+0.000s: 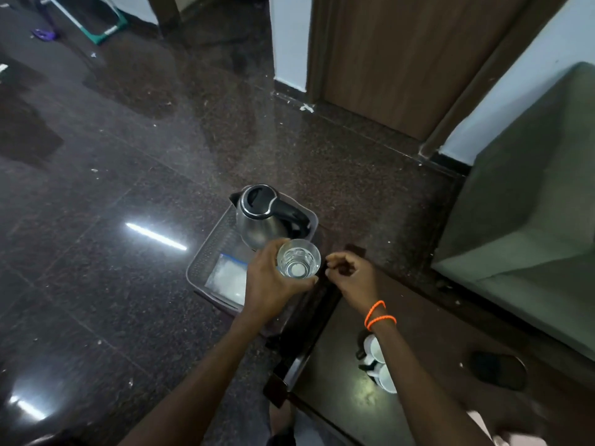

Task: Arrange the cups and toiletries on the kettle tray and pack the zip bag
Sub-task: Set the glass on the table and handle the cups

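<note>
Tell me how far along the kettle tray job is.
Done: the steel kettle with black lid and the clear zip bag sit in the grey plastic tray.
In hand: the left hand holds a clear drinking glass over the tray; the right hand is loosely curled and empty.
Left: two white cups wait on the dark table. No toiletries visible.

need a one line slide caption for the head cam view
Left hand holds a clear glass over the tray with kettle and zip bag; right hand empty beside it.
</note>
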